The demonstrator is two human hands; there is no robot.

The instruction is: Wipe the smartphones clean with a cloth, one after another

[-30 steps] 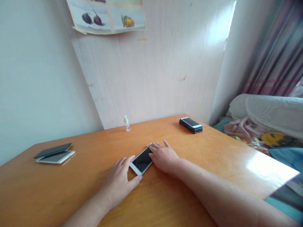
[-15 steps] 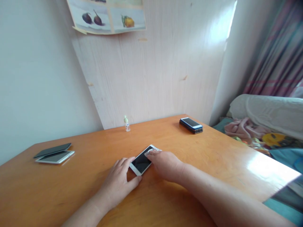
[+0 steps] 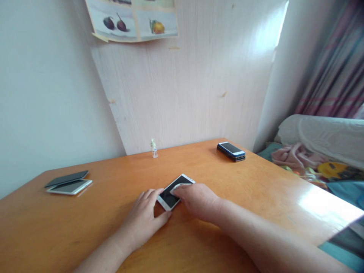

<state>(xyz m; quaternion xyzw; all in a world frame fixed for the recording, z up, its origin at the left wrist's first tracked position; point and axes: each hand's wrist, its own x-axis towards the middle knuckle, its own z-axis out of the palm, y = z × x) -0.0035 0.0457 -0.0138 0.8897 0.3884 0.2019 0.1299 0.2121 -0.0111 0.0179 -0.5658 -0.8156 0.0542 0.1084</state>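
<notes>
A white smartphone [image 3: 167, 205] with a dark screen lies flat and slanted on the wooden table, in the middle of the head view. My left hand [image 3: 146, 212] grips its near left end, thumb on the near edge and fingers on the far edge. Over the screen, my right hand [image 3: 199, 199] presses a small white wipe [image 3: 176, 187] to the glass with closed fingers. Part of the wipe and the phone's right side are hidden by that hand.
On the left, a white phone [image 3: 69, 187] lies with a dark phone [image 3: 66, 178] leaning on it. A small spray bottle [image 3: 154, 149] stands at the back of the orange-brown table [image 3: 113, 170]. Several stacked phones [image 3: 231, 151] lie at the back right. Cloths [image 3: 295, 157] are heaped beyond the right edge.
My right hand has slid the wipe a little down and left across the screen. My left hand keeps its hold on the phone. The camera view has shifted slightly.
</notes>
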